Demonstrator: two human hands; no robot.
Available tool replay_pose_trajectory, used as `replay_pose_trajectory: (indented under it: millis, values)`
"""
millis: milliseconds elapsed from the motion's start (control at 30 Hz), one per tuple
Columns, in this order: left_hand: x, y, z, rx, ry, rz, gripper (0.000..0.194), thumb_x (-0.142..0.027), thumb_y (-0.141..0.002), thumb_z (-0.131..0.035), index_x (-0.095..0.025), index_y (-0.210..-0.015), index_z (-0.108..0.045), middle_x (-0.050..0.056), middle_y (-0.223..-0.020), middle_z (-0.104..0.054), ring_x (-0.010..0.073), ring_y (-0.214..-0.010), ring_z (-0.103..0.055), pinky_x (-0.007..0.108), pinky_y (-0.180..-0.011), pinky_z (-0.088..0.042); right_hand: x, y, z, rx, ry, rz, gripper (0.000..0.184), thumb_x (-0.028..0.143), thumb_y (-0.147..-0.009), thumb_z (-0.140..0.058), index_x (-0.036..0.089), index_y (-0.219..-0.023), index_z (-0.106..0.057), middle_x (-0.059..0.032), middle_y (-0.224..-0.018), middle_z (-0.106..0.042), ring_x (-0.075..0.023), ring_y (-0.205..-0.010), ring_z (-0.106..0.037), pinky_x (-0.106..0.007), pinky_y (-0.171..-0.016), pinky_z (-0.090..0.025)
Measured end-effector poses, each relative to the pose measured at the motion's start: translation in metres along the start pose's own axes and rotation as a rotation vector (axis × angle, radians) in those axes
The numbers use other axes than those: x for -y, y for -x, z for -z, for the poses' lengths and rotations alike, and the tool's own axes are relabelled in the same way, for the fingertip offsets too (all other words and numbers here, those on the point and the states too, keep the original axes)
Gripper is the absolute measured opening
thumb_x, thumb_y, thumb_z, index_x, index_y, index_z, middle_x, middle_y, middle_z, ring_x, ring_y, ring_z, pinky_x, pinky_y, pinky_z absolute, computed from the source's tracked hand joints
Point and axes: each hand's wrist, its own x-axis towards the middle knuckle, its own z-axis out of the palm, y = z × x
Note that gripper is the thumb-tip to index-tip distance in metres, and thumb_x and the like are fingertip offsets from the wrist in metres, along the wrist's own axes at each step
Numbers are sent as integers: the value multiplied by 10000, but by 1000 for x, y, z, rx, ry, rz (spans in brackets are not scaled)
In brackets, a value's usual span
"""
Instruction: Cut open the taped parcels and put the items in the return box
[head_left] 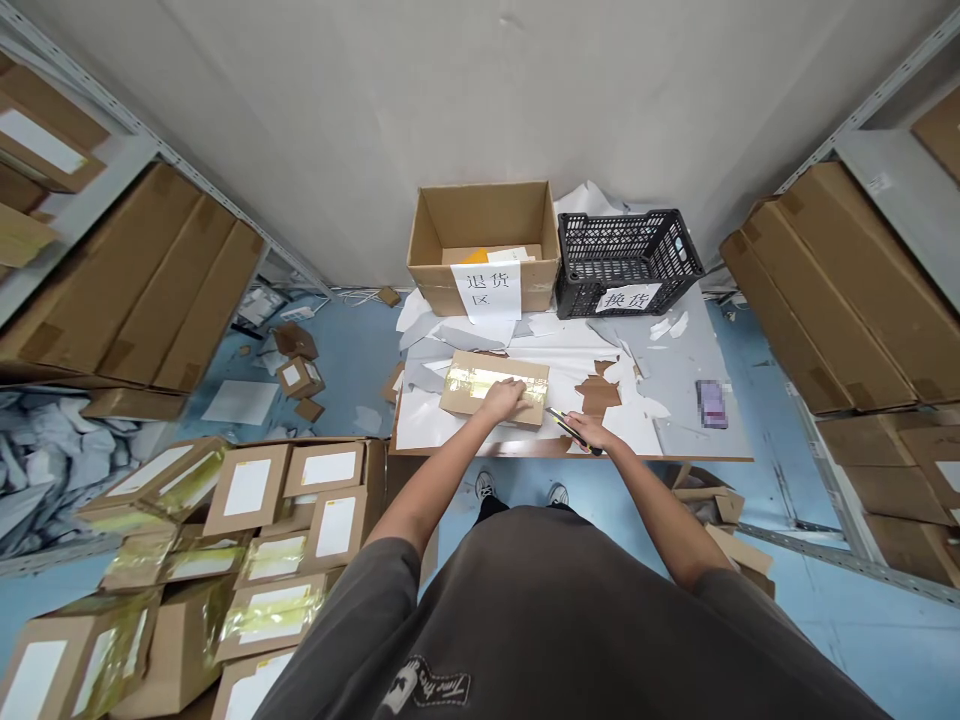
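A brown cardboard box (459, 392) sealed with yellowish clear tape lies on the worktable in front of me. My left hand (504, 397) rests on top of it, right of its middle, with the fingers lying on the taped surface. Just to the right of the box, my right hand (589, 430) is closed around a black and yellow utility knife (576, 434). The knife's front end points up and left toward the box's right side and looks apart from it.
Behind the box stand a large open carton (431, 290) with a paper sign and a black plastic crate (581, 300). A purple packet (712, 404) lies at the table's right. Several taped boxes (247, 490) are piled at left. Shelves with cartons (847, 290) flank both sides.
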Motion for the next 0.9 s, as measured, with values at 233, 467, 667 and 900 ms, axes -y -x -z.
replay_pose_trajectory:
  millis: [233,467,667,900]
  values:
    - [16,-27,6,-59,-51,126,1244,-498,-722,-977,-300,-1741,-292,160,-1813,-231,462,-1668,-145,598,-1302,-263,16,-1,16,-200,200,-3,473,660,-1085,-322,282,-969,-580,37,-661,-638,-207,-590,-633,-313,-639,-503]
    - [38,-33,-3,-126,-53,-10,814,-573,-968,-719,-290,-1684,-453,146,-1764,-366,414,-1669,-208,599,-1335,-211,12,-20,21,-325,570,124,384,547,-1051,-527,304,-1312,-669,-66,-1170,-761,-303,-1064,-707,-386,-867,-529]
    - [40,-22,-23,-283,-28,-49,665,-559,-1066,-562,-231,-1643,-514,157,-1764,-363,385,-1685,-175,632,-1351,-144,6,-25,27,-388,767,235,398,511,-1082,-526,288,-1383,-660,-116,-1226,-704,-318,-1175,-651,-387,-893,-524]
    - [40,-20,-35,-332,-4,-65,586,-544,-1063,-581,-209,-1542,-617,178,-1759,-362,391,-1690,-141,669,-1349,-134,3,-32,35,-386,934,312,381,499,-1098,-547,283,-1379,-686,-131,-1208,-667,-314,-1153,-616,-375,-920,-509]
